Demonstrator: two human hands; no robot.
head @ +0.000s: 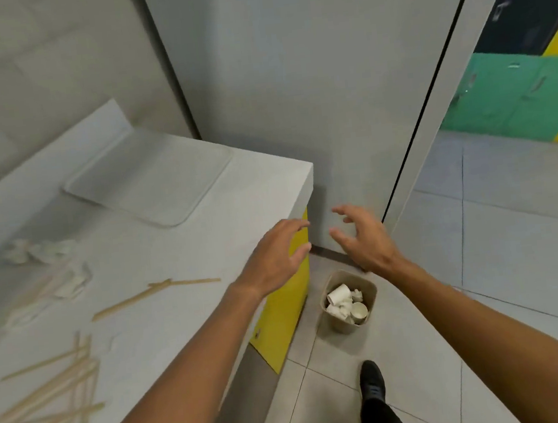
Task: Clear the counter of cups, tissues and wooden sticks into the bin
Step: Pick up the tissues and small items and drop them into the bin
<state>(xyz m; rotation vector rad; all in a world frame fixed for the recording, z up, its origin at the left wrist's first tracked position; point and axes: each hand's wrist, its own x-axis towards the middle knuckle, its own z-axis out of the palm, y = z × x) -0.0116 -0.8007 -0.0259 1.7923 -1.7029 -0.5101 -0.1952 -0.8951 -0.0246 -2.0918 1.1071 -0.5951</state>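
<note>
From the head camera I see both bare hands held out past the corner of the counter (170, 243), palms facing each other, with nothing between them. The left hand (272, 260) hangs over the counter's edge, its fingers (298, 224) spread and loosely curled, gripping nothing. The right hand (364, 236) floats just across from it, over the floor, fingers (341, 210) likewise loose and bent, empty. Directly below the fingertips of both hands, down on the tiled floor, stands the bin (337, 324), a small tan tub set just beside the yellow cabinet front (288, 310). Inside it I can make out white paper cups (341, 296) lying on their sides in a heap, with other white scraps I cannot tell apart. Well to the left of the left fingers, on the counter top, wooden sticks (155, 293) lie scattered: two or three crossed ones nearest the hand, and a larger loose pile (59, 393) farther back toward the left forearm. Beyond those, farthest from the fingers, crumpled tissues (39, 252) sit blurred against the wall side of the counter. Ahead of the left fingertips a flat grey tray (151, 187) rests on the counter. Beneath the right forearm, a dark shoe (372, 379) stands on the tiles.
</note>
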